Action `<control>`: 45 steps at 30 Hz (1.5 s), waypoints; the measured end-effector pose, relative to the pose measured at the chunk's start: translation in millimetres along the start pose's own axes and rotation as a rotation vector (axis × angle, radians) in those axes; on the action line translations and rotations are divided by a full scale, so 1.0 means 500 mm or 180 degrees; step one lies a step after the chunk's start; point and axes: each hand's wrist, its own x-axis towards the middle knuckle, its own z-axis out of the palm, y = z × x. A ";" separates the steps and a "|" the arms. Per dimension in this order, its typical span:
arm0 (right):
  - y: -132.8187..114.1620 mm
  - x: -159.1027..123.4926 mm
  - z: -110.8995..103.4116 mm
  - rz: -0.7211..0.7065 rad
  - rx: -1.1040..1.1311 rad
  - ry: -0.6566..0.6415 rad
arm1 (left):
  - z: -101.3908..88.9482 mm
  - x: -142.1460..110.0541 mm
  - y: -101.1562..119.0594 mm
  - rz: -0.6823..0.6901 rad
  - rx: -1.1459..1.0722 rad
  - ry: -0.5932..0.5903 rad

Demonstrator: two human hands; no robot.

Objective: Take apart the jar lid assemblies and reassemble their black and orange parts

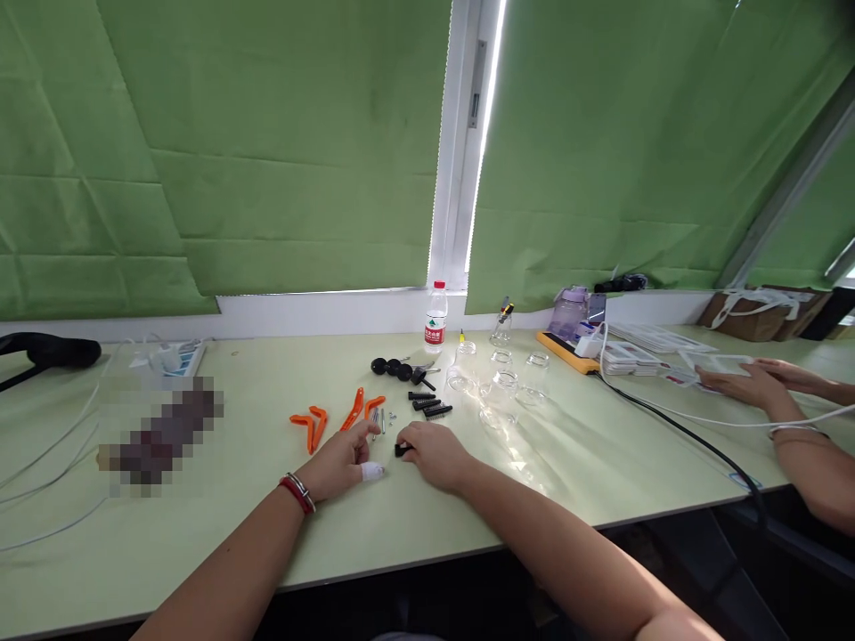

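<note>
Left fingers (364,430) apart — right fingers (408,437) curled

Across the far side, green blinds (280,133) on either side of a pale window frame (462,151). At the far edge of the desk (166,534), a red-capped water bottle (435,322). To its right, a purple jug (566,313), an orange power strip (566,353) nearer, then stacked papers (628,359); brown boxes (745,316) far right. At left, a black curved object (70,350), a white power strip (192,359) and a pixelated patch (164,436), contents unreadable.

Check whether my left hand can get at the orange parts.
Probably yes: your left hand lies right beside the orange parts, and nothing appears to block the way.
</note>
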 end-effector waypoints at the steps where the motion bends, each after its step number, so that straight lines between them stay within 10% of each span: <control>1: -0.016 0.004 0.007 -0.0055 0.0150 0.0003 | 0.001 0.000 0.002 0.0059 -0.0020 -0.0044; 9: -0.045 0.033 0.048 0.0229 0.1648 0.0152 | 0.004 0.008 -0.007 0.0322 0.0168 -0.0043; 18: 0.080 0.019 -0.010 0.0642 0.0749 0.1171 | -0.002 -0.005 0.011 -0.0024 -0.0389 0.0129; 25: 0.141 0.016 -0.022 0.1095 0.0723 0.1024 | -0.003 -0.001 0.013 0.0065 -0.0451 -0.0026; 38: 0.107 0.020 -0.002 0.0785 0.0714 0.0670 | -0.013 -0.001 0.013 0.0236 -0.0287 0.0475; 45: 0.075 0.027 0.018 0.0415 0.0450 0.0413 | -0.003 -0.010 0.014 -0.0225 -0.0816 -0.0133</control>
